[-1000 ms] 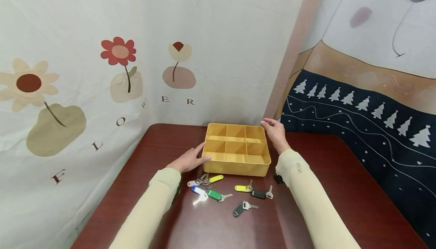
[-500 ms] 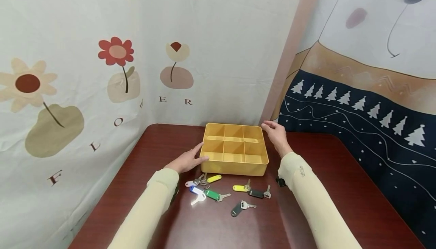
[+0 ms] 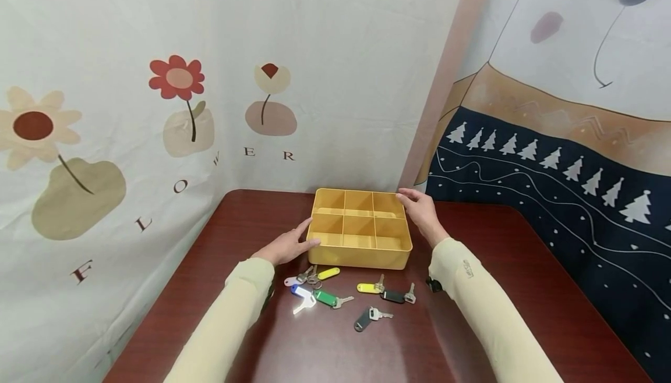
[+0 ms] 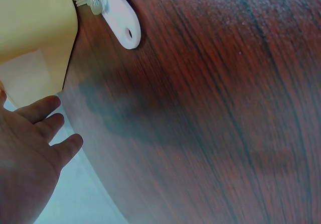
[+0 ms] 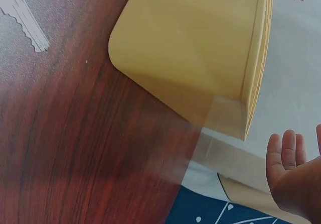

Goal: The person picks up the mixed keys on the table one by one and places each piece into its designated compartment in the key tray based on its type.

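A yellow box (image 3: 359, 258) with several compartments lies on the table, its open side up. My left hand (image 3: 285, 246) rests at its left wall, thumb near the front corner and fingers spread. In the left wrist view, the left hand (image 4: 25, 153) has loosely extended fingers beside the box (image 4: 35, 13). At the back right corner is my right hand (image 3: 424, 214), its fingertips by the rim; actual contact is hard to tell. The right wrist view shows the right hand (image 5: 296, 184) with fingers extended, near the box wall (image 5: 190, 38).
Before the box lie keys with tags: white (image 3: 291, 282), blue (image 3: 299, 291), green tag (image 3: 326, 298), yellow tag (image 3: 329, 273), another yellow tag (image 3: 367, 288), black tag (image 3: 392, 296) and dark grey tag (image 3: 362, 321). Printed cloth (image 3: 335, 80) hangs behind the dark red table (image 3: 487, 237).
My right hand has moved slightly left and down, closer to the box's back right corner. The left hand stays at the box's left side. The head view has shifted a little.
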{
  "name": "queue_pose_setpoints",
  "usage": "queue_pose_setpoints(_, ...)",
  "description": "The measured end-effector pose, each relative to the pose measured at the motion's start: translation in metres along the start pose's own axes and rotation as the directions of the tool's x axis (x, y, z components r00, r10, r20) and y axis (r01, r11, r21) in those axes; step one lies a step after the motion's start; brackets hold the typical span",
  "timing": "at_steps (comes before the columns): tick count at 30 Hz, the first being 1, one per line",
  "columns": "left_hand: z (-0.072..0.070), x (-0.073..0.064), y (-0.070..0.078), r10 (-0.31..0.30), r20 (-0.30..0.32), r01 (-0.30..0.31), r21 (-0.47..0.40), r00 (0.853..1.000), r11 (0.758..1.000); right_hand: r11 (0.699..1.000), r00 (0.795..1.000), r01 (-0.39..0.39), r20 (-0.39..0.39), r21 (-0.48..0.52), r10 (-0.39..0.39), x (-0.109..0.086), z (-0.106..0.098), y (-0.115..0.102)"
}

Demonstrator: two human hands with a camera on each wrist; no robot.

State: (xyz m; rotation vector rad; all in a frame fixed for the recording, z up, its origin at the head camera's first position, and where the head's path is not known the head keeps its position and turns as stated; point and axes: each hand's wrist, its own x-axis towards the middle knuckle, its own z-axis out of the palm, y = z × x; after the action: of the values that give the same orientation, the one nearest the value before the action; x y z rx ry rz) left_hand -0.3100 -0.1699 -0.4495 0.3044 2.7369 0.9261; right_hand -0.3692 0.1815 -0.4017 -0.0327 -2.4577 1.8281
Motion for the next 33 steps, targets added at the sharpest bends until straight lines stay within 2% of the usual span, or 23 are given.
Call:
queue_pose_setpoints(12, -0.002, 0.000, 0.003, -0.018, 0.001, 0.018, -0.012, 1.000, 1.000, 0.999, 0.997, 0.034, 0.065, 0.005, -0.034, -0.010, 0.003, 0.000)
queue_pose_setpoints(24, 0.000, 0.001, 0.003, -0.021, 0.008, 0.021, 0.004, 1.000, 1.000, 0.996, 0.993, 0.069, 0.095, 0.060, -0.074, -0.026, 0.008, -0.003)
queue_pose_setpoints(33, 0.001, 0.000, 0.001, -0.032, 0.004, 0.032, -0.018, 0.999, 0.999, 0.993, 0.976, 0.097, 0.187, 0.069, -0.108, -0.046, 0.017, -0.009)
